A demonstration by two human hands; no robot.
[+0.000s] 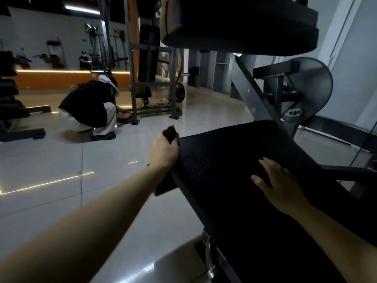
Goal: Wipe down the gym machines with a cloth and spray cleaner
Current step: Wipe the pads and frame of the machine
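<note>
Head view: the cloth (170, 132) is clenched in the left hand (164, 150) at the edge of the seat pad (224, 160), the right hand (283, 186) is laid open-fingered on it, and wiping is judged unfinished.

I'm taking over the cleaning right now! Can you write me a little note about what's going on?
Left hand grips the cloth at the pad's left edge.
Right hand rests flat on the pad.
No spray bottle in view.
Done: can't tell how much is wiped.
Left: probably finish this pad, then the upper pad and frame.
</note>
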